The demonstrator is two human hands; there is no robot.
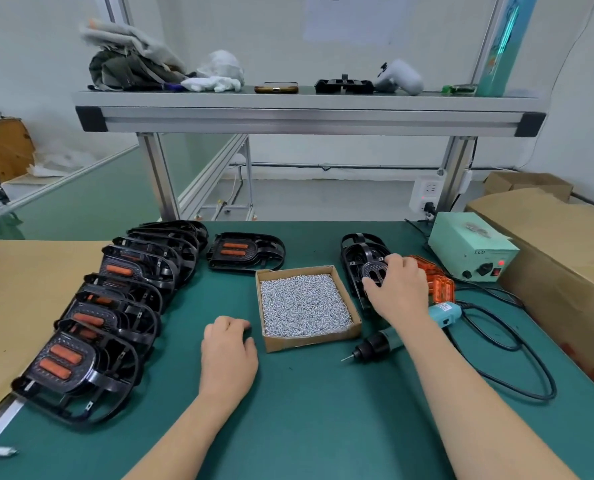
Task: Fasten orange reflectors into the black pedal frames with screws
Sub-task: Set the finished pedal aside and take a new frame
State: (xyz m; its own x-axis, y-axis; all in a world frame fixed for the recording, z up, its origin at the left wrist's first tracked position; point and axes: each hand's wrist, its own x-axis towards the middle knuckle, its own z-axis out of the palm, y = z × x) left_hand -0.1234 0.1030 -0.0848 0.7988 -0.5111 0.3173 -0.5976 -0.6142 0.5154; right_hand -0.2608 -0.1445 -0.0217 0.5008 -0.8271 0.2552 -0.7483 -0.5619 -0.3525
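Note:
My right hand (396, 292) grips the top black pedal frame (361, 261) of a small stack right of the screw box. Orange reflectors (437, 282) lie just behind that hand. A cardboard box of small silver screws (304, 303) sits mid-table. My left hand (228, 344) rests on the green mat left of the box, fingers curled under, holding nothing that I can see. An electric screwdriver (385, 342) lies on the mat under my right forearm. A row of several pedal frames with orange reflectors fitted (91, 323) overlaps along the left, and one more fitted frame (247, 251) lies apart behind the box.
A green power supply (468, 247) stands at the back right with its cable (517, 372) looping over the mat. Cardboard boxes (565, 258) border the right edge, brown cardboard (11, 306) the left. An aluminium shelf (309, 109) spans overhead.

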